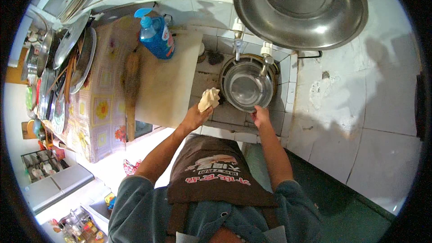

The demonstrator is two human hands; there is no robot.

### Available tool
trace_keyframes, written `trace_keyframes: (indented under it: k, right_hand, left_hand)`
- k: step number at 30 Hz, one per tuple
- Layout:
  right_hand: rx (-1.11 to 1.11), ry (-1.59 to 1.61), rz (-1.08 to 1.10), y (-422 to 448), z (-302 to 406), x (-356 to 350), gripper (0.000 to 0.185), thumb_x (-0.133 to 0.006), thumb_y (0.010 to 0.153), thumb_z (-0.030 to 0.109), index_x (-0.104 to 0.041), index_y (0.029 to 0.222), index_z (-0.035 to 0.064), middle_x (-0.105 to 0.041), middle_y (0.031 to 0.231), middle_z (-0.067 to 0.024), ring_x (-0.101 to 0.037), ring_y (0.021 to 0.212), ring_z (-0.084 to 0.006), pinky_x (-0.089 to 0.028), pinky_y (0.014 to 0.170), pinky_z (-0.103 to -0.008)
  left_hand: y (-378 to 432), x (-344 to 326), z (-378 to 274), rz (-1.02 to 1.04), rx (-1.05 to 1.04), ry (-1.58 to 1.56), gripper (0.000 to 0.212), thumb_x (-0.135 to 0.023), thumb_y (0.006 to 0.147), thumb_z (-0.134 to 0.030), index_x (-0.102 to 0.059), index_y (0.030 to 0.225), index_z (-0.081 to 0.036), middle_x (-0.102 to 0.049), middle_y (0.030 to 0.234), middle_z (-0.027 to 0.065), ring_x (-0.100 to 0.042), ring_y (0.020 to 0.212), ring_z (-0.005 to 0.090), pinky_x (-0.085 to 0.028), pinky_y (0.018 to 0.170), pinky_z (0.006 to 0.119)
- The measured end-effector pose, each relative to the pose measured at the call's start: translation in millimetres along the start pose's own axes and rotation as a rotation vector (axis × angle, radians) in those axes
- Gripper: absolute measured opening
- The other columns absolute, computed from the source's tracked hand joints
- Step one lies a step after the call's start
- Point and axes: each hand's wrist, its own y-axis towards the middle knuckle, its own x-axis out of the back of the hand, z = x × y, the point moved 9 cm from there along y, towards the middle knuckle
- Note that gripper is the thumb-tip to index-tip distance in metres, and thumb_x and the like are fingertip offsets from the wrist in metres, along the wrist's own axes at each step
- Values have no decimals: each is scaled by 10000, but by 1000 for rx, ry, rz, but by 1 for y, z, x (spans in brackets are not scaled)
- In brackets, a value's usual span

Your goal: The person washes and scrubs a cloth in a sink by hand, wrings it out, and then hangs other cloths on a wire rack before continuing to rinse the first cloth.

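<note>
My left hand (197, 117) is closed around a crumpled, cream-coloured cloth or sponge (209, 99); its exact kind cannot be told. With my right hand (260, 116) I grip the near rim of a round, shiny bowl (248, 89), which looks like metal. The bowl is under two taps, the right tap (266, 60) overlapping its far right part and the left tap (237, 42) just beyond its far rim. Beneath the bowl shows a larger round vessel's rim (225, 71) in a tiled sink basin (233, 117).
A pale board (165, 84) lies left of the basin, with a blue pump bottle (157, 37) at its far end. A large metal pan (300, 10) hangs beyond the taps. Pans and chopsticks (71, 74) crowd the flower-patterned tablecloth (104, 108). A tiled wall (337, 108) bounds the right.
</note>
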Motion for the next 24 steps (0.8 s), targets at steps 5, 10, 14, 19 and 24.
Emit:
trace_keyframes:
  k: [5,10,14,19,24]
  right_hand:
    - [-33,-41,-13,28,-10,-8,286,-524,899,152,-476,1151,27,-565,914,-117,-579,697,-232,-512,582,-374]
    - [-23,7,119,54,-21,-8,219,-486,937,155,-478,1067,-21,-561,958,-127,-586,780,-239,-529,615,-313]
    - [-117,57,-94,30,-30,0,319,-507,924,167,-444,1172,-23,-569,1002,-128,-598,843,-257,-517,732,-330]
    - [286,-153,-298,-31,31,-7,459,-587,881,199,-448,1259,-21,-587,1054,-119,-588,902,-232,-461,824,-327]
    - [919,-506,-110,-133,146,-75,508,-637,853,308,-508,1198,-43,-610,1109,-157,-597,979,-230,-461,843,-333]
  left_hand:
    - [10,-11,6,-36,60,12,531,-581,870,-426,-503,1130,30,-629,942,225,-626,886,335,-480,751,400]
    - [18,-11,-11,-57,-56,-13,656,-596,857,-436,-399,1251,50,-607,1035,249,-607,972,360,-479,807,400]
    - [28,-11,-25,74,-58,45,741,-555,866,-487,-336,1291,79,-608,1045,244,-612,962,341,-486,792,392]
    - [55,-20,-34,262,24,-215,786,-527,836,-600,-426,1209,85,-616,947,177,-616,716,204,-506,593,306]
    - [90,-37,-38,353,106,-297,656,-499,862,-587,-546,1102,22,-616,938,122,-596,791,193,-510,645,319]
